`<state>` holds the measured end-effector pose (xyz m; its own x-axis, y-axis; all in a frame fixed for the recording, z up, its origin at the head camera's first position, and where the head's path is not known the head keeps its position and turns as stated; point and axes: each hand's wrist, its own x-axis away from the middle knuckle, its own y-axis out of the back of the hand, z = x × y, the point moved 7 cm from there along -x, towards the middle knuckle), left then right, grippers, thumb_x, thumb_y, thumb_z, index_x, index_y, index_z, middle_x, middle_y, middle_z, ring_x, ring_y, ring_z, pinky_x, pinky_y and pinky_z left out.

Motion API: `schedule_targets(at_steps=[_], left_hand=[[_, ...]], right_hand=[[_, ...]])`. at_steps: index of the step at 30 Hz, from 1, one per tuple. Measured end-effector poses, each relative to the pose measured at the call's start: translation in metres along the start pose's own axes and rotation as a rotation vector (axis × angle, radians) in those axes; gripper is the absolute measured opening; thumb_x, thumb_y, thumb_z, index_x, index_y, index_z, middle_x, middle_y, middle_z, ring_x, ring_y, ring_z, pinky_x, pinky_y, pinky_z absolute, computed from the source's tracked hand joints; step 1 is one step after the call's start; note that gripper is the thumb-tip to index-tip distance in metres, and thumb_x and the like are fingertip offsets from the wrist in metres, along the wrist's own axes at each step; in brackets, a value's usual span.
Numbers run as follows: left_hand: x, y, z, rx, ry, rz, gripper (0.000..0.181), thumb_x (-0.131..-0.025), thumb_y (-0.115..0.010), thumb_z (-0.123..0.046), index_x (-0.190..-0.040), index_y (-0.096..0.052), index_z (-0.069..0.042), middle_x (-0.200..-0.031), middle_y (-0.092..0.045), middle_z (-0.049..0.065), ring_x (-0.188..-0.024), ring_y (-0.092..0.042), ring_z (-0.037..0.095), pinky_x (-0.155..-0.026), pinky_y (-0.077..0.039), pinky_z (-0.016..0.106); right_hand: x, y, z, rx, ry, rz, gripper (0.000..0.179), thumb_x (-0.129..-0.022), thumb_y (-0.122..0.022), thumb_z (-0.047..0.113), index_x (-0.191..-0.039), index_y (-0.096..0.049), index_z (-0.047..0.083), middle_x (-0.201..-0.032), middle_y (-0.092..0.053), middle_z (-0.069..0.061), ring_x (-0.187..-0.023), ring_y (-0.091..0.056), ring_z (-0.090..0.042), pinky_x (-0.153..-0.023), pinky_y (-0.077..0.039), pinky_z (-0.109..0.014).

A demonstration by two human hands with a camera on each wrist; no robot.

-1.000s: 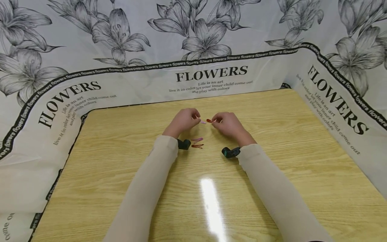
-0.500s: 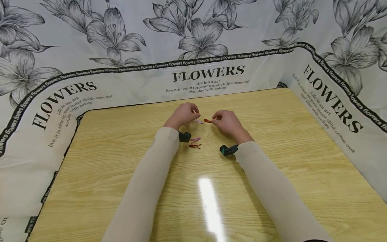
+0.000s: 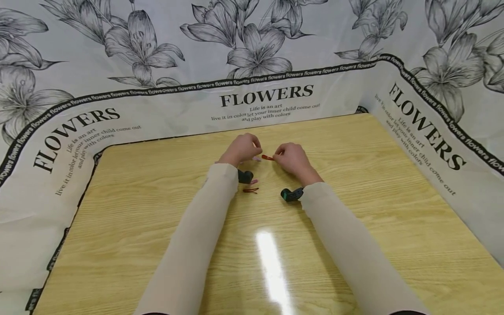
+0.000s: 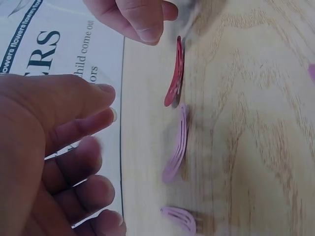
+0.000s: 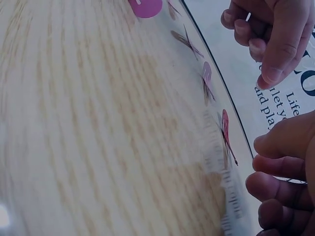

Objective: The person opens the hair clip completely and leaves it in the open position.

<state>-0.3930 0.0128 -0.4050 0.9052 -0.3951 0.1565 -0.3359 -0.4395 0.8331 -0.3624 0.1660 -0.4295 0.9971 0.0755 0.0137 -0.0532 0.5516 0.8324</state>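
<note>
- Reading through my head feed, I get "FLOWERS" in black capitals on the white backdrop (image 3: 338, 97) at nine, twelve and three o'clock.
- Under the twelve o'clock title I make out "Life is an art" and "live it in color let your inner child come out and play with colors"; a black band (image 3: 204, 85) above repeats "flowers".
- Left sleeve (image 3: 197, 232) reaches in from seven o'clock, right sleeve (image 3: 350, 236) from four; left hand (image 3: 241, 149) and right hand (image 3: 293, 158) face each other over the wooden table (image 3: 130, 210).
- On my left wrist feed, the left hand's thumb and forefinger stand narrowly apart, other fingers loosely bent; the lilac clip (image 4: 172, 169) lies at its three o'clock.
- On my right wrist feed, the right hand's thumb and forefinger are just parted, the rest loosely curled; in the head feed the red clip (image 4: 173, 86) lies at its nine o'clock, just beside the fingertips.
- At six o'clock from both hands, a dark red clip (image 3: 248, 191) lies on the table.
</note>
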Motion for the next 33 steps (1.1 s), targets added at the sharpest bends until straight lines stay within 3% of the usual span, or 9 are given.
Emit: schedule_targets(at_steps=[11, 24, 33], left_hand=[[-0.005, -0.006, -0.005, -0.039, 0.023, 0.007, 0.018, -0.094, -0.057, -0.024, -0.1, -0.068, -0.01, -0.103, -0.068, 0.004, -0.09, -0.06, 0.02, -0.086, -0.049, 0.036], [-0.008, -0.014, -0.007, -0.119, 0.089, 0.019, 0.013, -0.091, -0.06, -0.021, -0.09, -0.069, -0.012, -0.09, -0.068, 0.002, -0.08, -0.059, 0.019, -0.072, -0.049, 0.032], [-0.008, -0.018, -0.006, -0.158, 0.129, 0.023, 0.018, -0.092, -0.06, -0.021, -0.078, -0.064, -0.011, -0.073, -0.056, 0.001, -0.067, -0.051, 0.017, -0.058, -0.039, 0.029]], right_hand=[[-0.002, -0.003, -0.004, 0.031, -0.03, -0.015, 0.024, -0.091, -0.06, 0.029, -0.093, -0.071, 0.008, -0.096, -0.069, -0.011, -0.084, -0.059, -0.027, -0.076, -0.048, -0.038], [0.0, -0.006, -0.005, 0.025, -0.034, 0.002, 0.024, -0.088, -0.064, 0.031, -0.09, -0.072, 0.008, -0.092, -0.069, -0.01, -0.082, -0.06, -0.027, -0.075, -0.049, -0.038], [-0.001, -0.007, -0.005, 0.026, -0.027, 0.009, 0.019, -0.087, -0.064, 0.026, -0.087, -0.072, 0.008, -0.09, -0.07, -0.009, -0.077, -0.06, -0.025, -0.071, -0.048, -0.036]])
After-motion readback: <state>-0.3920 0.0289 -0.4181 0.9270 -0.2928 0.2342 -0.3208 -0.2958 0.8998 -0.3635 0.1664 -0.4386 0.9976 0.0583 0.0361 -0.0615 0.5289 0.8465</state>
